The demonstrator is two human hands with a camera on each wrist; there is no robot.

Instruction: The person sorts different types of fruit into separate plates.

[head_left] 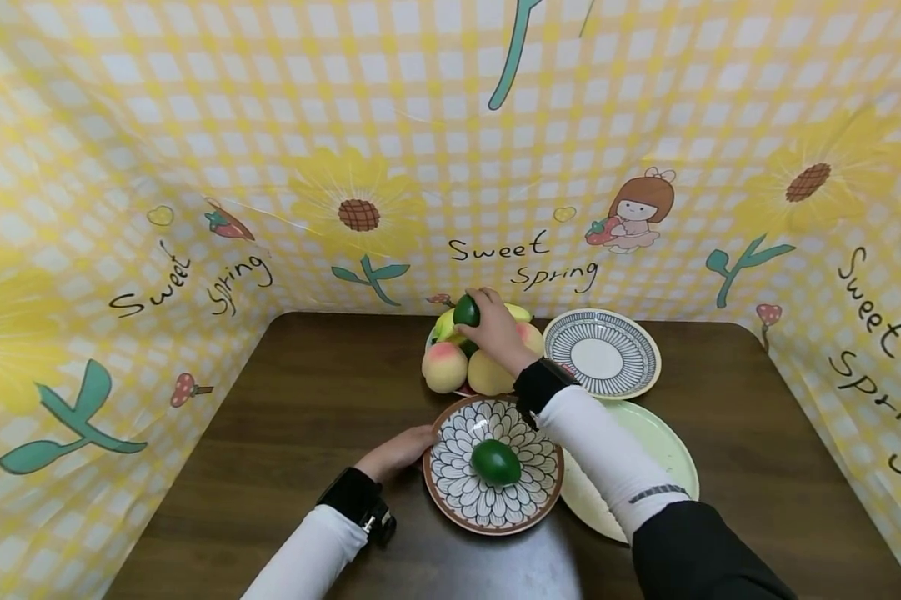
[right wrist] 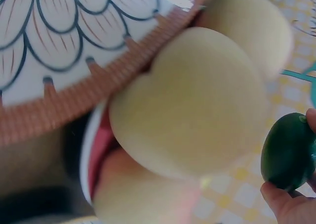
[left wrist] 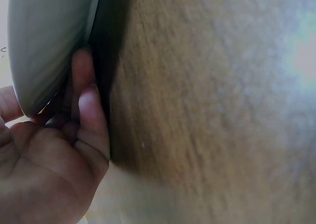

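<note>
Apparently, from the head, the right hand (head_left: 493,329) pinches a green fruit (head_left: 466,311) above peaches (head_left: 444,367) near the far edge of the worktop (head_left: 330,392); a second green fruit (head_left: 496,462) sits on the flowered plate (head_left: 450,492). From the left wrist, the left hand (left wrist: 54,155) grips that rim, thumb above, fingers beneath. From the right wrist, fingertips hold the green fruit.

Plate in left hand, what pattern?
White petals outlined in dark lines on the plate; best in the head view.

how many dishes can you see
4: petal-patterned dish gripped by the left hand, pale green dish right of it, striped dish behind that, fruit-filled dish left of the striped one. More may hide beneath.
</note>
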